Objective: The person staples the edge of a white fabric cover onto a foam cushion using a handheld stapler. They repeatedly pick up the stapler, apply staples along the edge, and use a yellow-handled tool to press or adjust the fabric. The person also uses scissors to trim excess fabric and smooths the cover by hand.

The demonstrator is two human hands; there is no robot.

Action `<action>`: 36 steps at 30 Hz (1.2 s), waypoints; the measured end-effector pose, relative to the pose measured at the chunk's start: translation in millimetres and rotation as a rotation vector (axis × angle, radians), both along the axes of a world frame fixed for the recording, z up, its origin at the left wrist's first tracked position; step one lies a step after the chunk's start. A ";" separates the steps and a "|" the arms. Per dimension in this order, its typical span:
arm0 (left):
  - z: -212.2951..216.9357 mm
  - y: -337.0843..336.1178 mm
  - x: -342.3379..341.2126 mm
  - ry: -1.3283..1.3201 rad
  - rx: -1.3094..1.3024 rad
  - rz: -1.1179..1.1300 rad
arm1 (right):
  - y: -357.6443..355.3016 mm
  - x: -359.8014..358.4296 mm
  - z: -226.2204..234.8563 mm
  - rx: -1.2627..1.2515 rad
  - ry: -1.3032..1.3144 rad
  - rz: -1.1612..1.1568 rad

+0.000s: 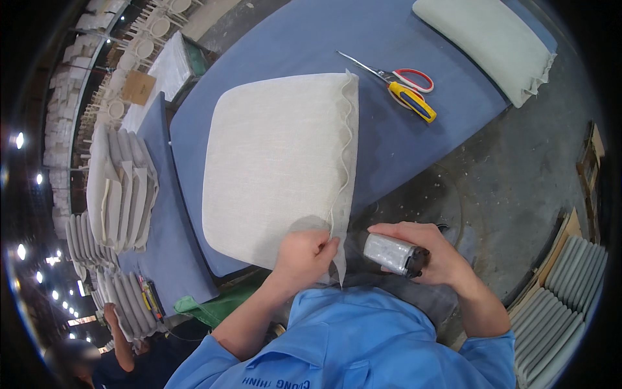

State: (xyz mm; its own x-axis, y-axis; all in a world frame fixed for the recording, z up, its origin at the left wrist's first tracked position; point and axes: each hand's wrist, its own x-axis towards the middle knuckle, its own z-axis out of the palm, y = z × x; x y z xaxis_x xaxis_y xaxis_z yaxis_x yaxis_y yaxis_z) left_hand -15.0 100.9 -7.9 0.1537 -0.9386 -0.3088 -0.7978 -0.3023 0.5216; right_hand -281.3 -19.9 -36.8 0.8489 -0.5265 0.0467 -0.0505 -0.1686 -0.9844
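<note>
My right hand (435, 249) wraps its fingers around a silver tool (387, 251), held apart from the cushion. My left hand (306, 253) clamps thumb and fingers together on the loose fabric edge (346, 185) of the pale cushion (275, 155), which lies on the blue table (259, 45). Beyond are red-handled scissors (431, 83) and a yellow-handled tool (416, 105); farther off, another cushion (486, 45).

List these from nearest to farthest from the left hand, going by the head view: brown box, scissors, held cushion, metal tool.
1. Held cushion: its edge is pinched in the left hand.
2. Metal tool: to the right, in the right hand.
3. Scissors: ahead and right, on the table.
4. Brown box: far off, ahead and left, beyond the table.
</note>
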 end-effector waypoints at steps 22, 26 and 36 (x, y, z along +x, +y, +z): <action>-26.9 9.5 8.5 0.181 -0.275 0.038 | -6.8 42.6 19.8 0.042 0.241 0.095; -30.2 8.7 6.1 0.138 -0.256 0.034 | -0.5 46.8 26.3 0.072 0.284 0.089; 10.9 113.1 62.2 0.576 0.404 0.437 | 2.6 -21.1 17.4 0.075 0.078 -0.290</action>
State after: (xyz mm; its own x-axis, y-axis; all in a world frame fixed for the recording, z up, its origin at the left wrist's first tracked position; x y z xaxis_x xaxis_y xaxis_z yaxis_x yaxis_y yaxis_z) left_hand 47.2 214.0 3.0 0.1936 -0.6307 -0.7515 -0.2053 -0.7751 0.5976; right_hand -302.4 -17.3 -19.4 0.6621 -0.7469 -0.0610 -0.1623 -0.0634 -0.9847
